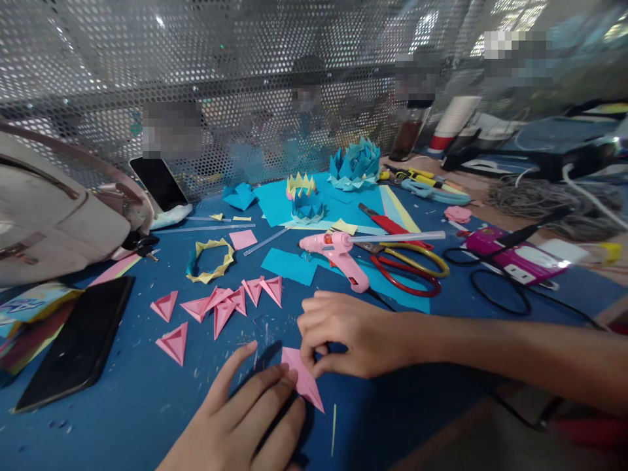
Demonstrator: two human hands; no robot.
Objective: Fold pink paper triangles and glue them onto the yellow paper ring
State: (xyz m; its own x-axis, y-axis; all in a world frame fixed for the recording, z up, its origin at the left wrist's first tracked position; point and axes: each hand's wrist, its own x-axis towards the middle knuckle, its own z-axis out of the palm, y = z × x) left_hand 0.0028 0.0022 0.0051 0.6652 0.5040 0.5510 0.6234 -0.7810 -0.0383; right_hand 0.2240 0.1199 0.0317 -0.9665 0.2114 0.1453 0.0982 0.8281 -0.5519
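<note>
My left hand (240, 418) lies flat at the bottom centre, its fingers stretched out and pressing on the edge of a pink folded paper piece (304, 383) on the blue table (147, 392). Reaching in from the right, my right hand (343, 333) pinches the top of the same pink piece between thumb and curled fingers. Several pink folded paper triangles (220, 307) lie in a loose row just beyond my hands. A pink glue gun (338, 252) with a clear glue stick rests behind my right hand.
Red-handled scissors (407, 265) lie right of the glue gun. A yellow paper ring (210, 260), blue paper flowers (354, 163), a black phone (78, 340), a propped phone (159, 183), a white bag (53, 209) and a purple power strip (515, 258) with cables surround the work spot.
</note>
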